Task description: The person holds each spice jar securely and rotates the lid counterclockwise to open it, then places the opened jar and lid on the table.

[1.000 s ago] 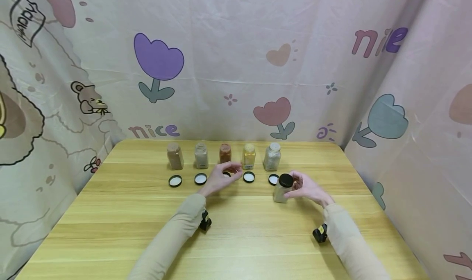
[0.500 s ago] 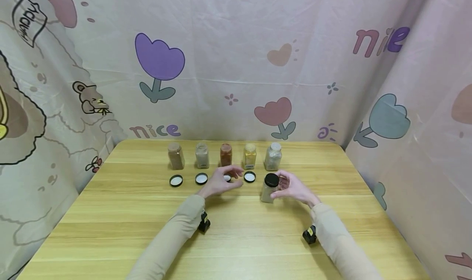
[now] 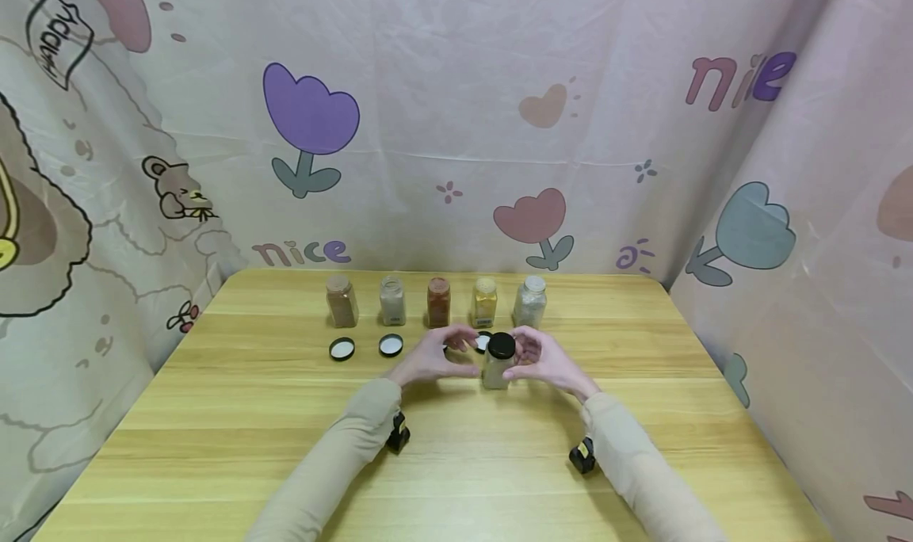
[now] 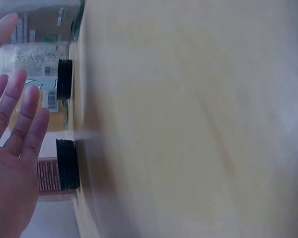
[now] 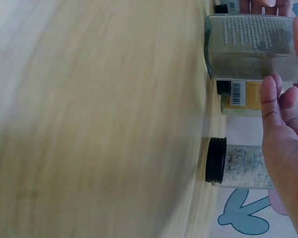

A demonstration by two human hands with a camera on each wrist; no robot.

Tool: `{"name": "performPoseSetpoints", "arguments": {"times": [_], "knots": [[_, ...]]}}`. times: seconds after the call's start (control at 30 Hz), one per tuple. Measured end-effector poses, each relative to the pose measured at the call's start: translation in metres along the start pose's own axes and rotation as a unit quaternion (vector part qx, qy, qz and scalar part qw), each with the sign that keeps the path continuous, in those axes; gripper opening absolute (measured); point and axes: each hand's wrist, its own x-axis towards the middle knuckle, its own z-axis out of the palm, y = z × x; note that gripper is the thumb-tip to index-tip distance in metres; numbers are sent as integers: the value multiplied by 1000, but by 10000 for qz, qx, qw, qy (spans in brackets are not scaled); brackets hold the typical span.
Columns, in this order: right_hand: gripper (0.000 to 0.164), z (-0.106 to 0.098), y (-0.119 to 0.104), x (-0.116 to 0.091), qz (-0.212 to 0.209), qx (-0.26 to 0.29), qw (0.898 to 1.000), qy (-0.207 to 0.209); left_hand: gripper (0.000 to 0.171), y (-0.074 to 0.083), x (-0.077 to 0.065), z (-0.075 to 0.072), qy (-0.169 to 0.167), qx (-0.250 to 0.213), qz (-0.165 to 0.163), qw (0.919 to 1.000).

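A glass spice jar with a black lid stands upright near the middle of the table, greyish-beige powder inside. My right hand grips it from the right, thumb in front and fingers behind; in the right wrist view its printed side shows beside the fingertips. Just left of the jar, my left hand holds nothing, thumb and fingers apart and facing the glass. In the left wrist view the left palm is bare, and the same jar appears past the thumb.
Several lidless spice jars line the back: brown, pale grey, red, yellow and whitish. Upturned black lids lie before them, two plain at left; others are partly hidden by the hands. A printed curtain hangs behind.
My right hand has brought the lidded jar leftward across the table, close to my left hand. The left hand has shifted slightly right, its thumb and fingers still apart.
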Motion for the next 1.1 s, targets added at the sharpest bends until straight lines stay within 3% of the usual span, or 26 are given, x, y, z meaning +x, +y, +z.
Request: {"name": "performPoseSetpoints", "arguments": {"times": [0.27, 0.5, 0.7, 0.9, 1.1], "knots": [[61, -4, 0, -4, -370, 369, 9983, 255, 59, 8, 5, 10, -227, 263, 56, 9994], [52, -6, -2, -5, -452, 426, 9969, 490, 59, 11, 13, 22, -174, 690, 237, 9972], [46, -4, -5, -4, -612, 187, 9934, 954, 48, 16, 15, 29, -162, 845, 232, 9960], [44, 3, -17, -2, -749, -407, 9881, 1279, 43, 16, 16, 29, -92, 821, 353, 9960], [47, 11, -20, 3, -1080, -510, 9834, 1363, 41, 15, 16, 30, -152, 616, 291, 9976]]}}
